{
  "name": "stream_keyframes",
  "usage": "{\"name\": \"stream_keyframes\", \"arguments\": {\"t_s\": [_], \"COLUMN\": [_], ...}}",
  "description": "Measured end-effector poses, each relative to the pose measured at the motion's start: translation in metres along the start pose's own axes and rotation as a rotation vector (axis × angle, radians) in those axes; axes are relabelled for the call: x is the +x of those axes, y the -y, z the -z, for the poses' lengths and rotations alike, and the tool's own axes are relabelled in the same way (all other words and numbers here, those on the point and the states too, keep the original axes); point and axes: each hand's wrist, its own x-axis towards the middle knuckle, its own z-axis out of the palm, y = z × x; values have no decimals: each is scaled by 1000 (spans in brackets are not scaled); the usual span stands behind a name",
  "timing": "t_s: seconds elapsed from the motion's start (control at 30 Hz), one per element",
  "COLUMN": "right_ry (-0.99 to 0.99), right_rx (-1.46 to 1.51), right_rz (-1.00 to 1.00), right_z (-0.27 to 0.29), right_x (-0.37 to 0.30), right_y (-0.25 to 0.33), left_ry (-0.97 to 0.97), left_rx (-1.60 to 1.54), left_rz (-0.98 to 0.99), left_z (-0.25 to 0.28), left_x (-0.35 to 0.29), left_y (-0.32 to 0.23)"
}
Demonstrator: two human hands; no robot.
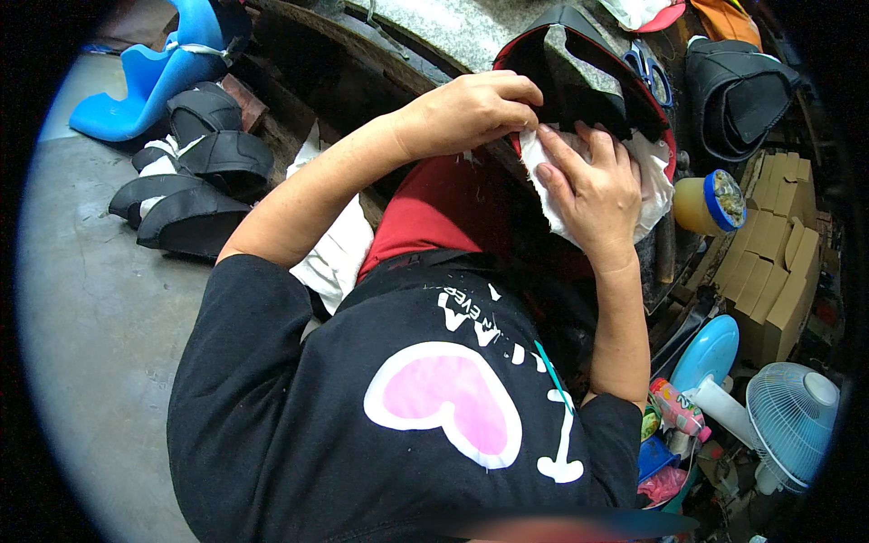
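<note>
A black piece with red edging (pixel 579 59), shaped like a shoe upper, lies at the table's near edge with a grey strip inside it. White cloth (pixel 654 172) is bunched against its near end. My right hand (pixel 593 185) grips this cloth, thumb and forefinger pointing left along it. Beside it, at the piece's left corner, my left hand (pixel 480 113) is closed with curled fingertips near the cloth's edge. Whatever is in those fingertips is too small to make out.
Blue-handled scissors (pixel 658 77) and a rolled black bundle (pixel 738 86) lie at the right, near a blue-lidded jar (pixel 711 201). Brown boxes (pixel 769 262) and a fan (pixel 792 421) stand beyond. Black shaped pieces (pixel 204 181) sit on the left floor beside a blue plastic item (pixel 154 81).
</note>
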Motion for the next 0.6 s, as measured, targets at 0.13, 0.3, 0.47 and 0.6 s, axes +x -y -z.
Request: {"name": "stream_keyframes", "arguments": {"t_s": [0.13, 0.3, 0.47, 0.6], "right_ry": [-17, 1, 2, 5], "right_rx": [-3, -10, -10, -17], "right_rz": [9, 13, 16, 9], "right_z": [0, 0, 0, 0], "right_x": [0, 0, 1, 1], "right_y": [1, 0, 1, 1], "left_ry": [17, 11, 69, 90], "left_rx": [-106, 51, 205, 281], "left_rz": [49, -29, -135, -95], "left_z": [5, 2, 3, 2], "left_x": [-2, 8, 5, 7], "left_y": [2, 0, -3, -7]}}
